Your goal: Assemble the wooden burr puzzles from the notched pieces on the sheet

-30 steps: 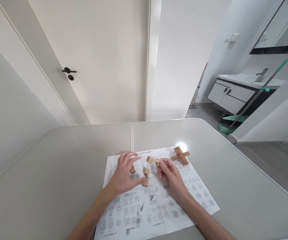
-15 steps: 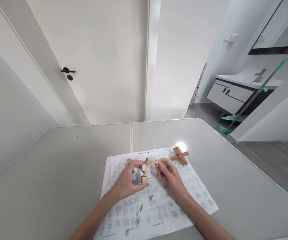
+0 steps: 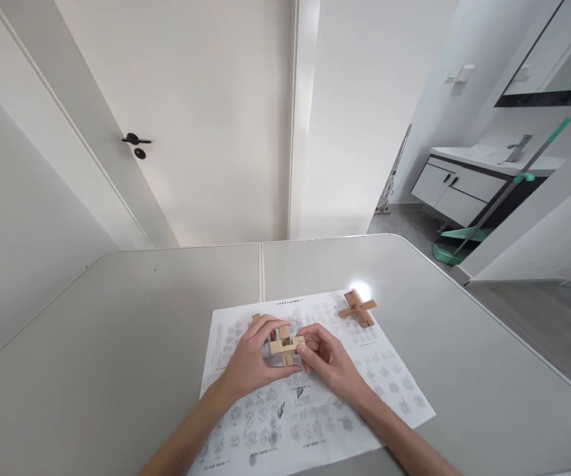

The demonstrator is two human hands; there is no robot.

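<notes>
Between the thumb and fingers of my left hand (image 3: 251, 358) stands a pale notched wooden puzzle piece (image 3: 286, 359), held upright by its two ends. My right hand (image 3: 333, 363) pinches the right end of a second notched puzzle piece (image 3: 278, 347), which lies crosswise over the upright one. The two pieces form a cross; whether their notches are fully seated I cannot tell. Behind my left fingers another wooden piece (image 3: 255, 318) is mostly hidden. To the far right of my hands lies a darker brown cross of joined wooden pieces (image 3: 358, 309).
Under the hands a printed sheet (image 3: 325, 433) with rows of small diagrams lies on the grey table (image 3: 116, 350). Past the table are a door with a black handle (image 3: 135, 139), a sink cabinet (image 3: 458, 185) and a green dustpan (image 3: 446, 254).
My right hand has brought its tilted puzzle piece down and left, across the upright piece in my left hand. The left hand stays nearly in place.
</notes>
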